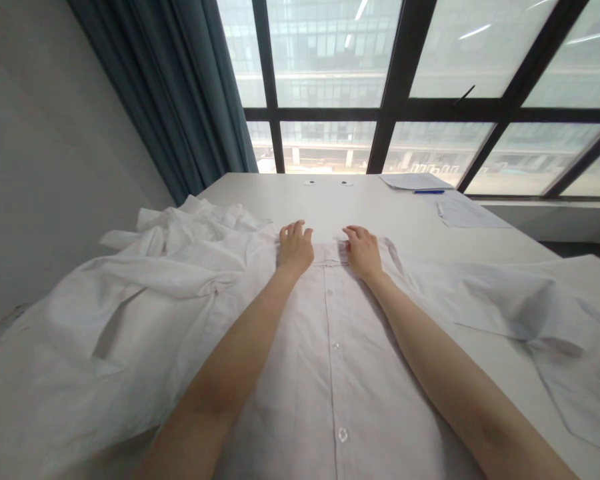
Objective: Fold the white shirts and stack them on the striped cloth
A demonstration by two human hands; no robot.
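A white button-up shirt (305,373) lies spread on the white table, its buttoned front facing up and running toward me. Near its collar (326,255), at the far end, rest both of my hands. My left hand (296,249) is on the left side of the collar area, with fingers apart and slightly bent. On the right side, my right hand (364,253) touches the cloth with its fingers loosely curved and pointing inward. No cloth shows pinched in either hand. The undersides of both hands are hidden.
Crumpled white cloth (145,287) is heaped on the left, and a sleeve-like piece (520,300) stretches to the right. Papers (415,181) and a blue pen (429,192) lie at the far right of the white table (260,190). Beyond are a curtain (180,87) and windows.
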